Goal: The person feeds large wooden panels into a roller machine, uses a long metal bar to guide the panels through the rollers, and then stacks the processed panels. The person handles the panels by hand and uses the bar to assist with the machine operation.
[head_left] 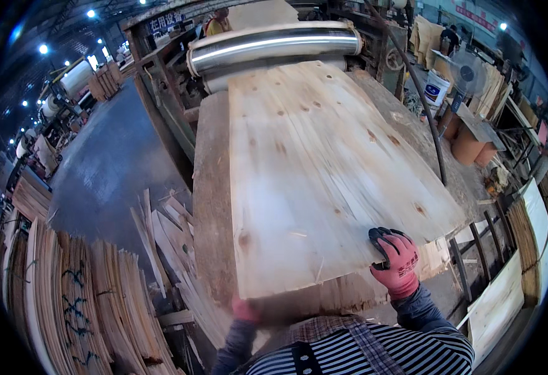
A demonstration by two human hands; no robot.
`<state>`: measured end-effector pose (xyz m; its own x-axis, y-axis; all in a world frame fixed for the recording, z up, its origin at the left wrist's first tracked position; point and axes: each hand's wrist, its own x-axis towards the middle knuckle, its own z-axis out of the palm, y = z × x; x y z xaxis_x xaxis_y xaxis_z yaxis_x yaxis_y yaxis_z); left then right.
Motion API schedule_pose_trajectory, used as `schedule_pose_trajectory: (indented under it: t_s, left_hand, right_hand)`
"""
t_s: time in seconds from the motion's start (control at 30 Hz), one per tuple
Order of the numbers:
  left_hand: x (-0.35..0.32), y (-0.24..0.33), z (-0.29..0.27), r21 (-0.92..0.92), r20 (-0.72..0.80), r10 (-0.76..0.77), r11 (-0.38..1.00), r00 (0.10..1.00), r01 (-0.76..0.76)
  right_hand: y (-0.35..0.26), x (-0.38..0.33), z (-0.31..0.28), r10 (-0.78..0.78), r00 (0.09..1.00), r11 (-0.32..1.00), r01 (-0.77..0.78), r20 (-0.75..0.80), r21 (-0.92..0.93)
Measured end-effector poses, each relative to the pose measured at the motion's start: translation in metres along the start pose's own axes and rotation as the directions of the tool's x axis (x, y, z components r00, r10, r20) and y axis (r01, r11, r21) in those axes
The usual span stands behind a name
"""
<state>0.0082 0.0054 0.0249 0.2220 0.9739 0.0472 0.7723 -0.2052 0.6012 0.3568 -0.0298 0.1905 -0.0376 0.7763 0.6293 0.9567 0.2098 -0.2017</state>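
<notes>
One wooden counter (213,187) carries a pale veneer sheet (311,181), its far end at a shiny roller (274,46). The right hand (398,262), gloved, grasps the near edge, fingers curled; the left hand (245,310) blurs by the near-left corner, fingers unclear.

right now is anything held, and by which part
Cannot tell: the red-gloved right hand has fingers over the near edge of the pale wooden sheet; left hand blurred.

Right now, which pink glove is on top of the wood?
The right hand, over the near edge of the wood sheet; the left hand is a blur below its left corner.
</notes>
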Motion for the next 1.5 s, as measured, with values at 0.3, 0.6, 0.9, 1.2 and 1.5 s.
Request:
schedule_pose_trajectory:
  t_s: [0.3,0.6,0.9,1.2,1.5]
  left_hand:
    - [0.011,0.001,0.023,-0.418,0.025,-0.265,0.873,0.964,0.251]
    - [0.029,0.026,-0.016,-0.769,0.075,-0.448,0.543,0.891,0.338]
    - [0.036,0.038,-0.018,-0.739,0.27,-0.405,0.494,0.873,0.458]
    - [0.029,0.017,-0.011,-0.845,0.372,-0.273,0.297,0.887,0.445]
    - [0.06,0.04,-0.046,-0.492,0.155,0.463,0.802,0.873,-0.338]
  right_hand:
    - [0.044,0.059,0.053,0.023,1.0,0.998,-0.024,-0.021,-0.062]
    - [0.07,0.134,0.146,0.045,0.996,0.998,-0.047,-0.078,-0.028]
    - [0.13,0.184,0.244,0.122,0.99,0.986,-0.113,0.069,-0.124]
    - [0.161,0.004,0.079,0.307,0.951,0.941,-0.31,0.042,0.134]
    - [0.158,-0.209,-0.048,0.84,0.468,0.282,-0.807,-0.272,-0.518]
